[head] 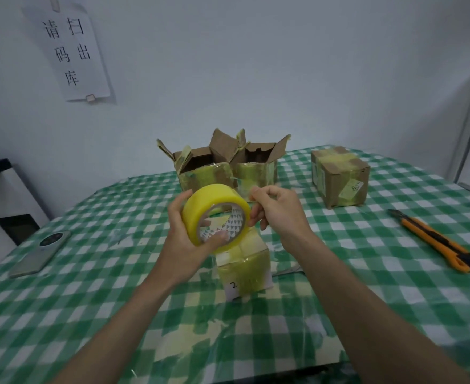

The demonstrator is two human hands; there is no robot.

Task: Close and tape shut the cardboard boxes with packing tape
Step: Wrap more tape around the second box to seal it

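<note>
My left hand (184, 234) holds a yellow roll of packing tape (214, 212) up above the table, fingers inside its core. At the roll's right edge my right hand (278, 209) pinches the loose tape end. Directly below the roll stands a small closed box (246, 268) wrapped in yellowish tape, marked with a "2". Two open cardboard boxes (203, 167) (256, 164) stand side by side at the back with flaps up. A taped shut box (340, 176) sits at the back right.
An orange and black utility knife (436, 241) lies on the right of the green checked tablecloth (90, 286). A phone (41, 253) lies at the left edge. A paper sign (70, 48) hangs on the wall behind. Tape scraps stick to the cloth near me.
</note>
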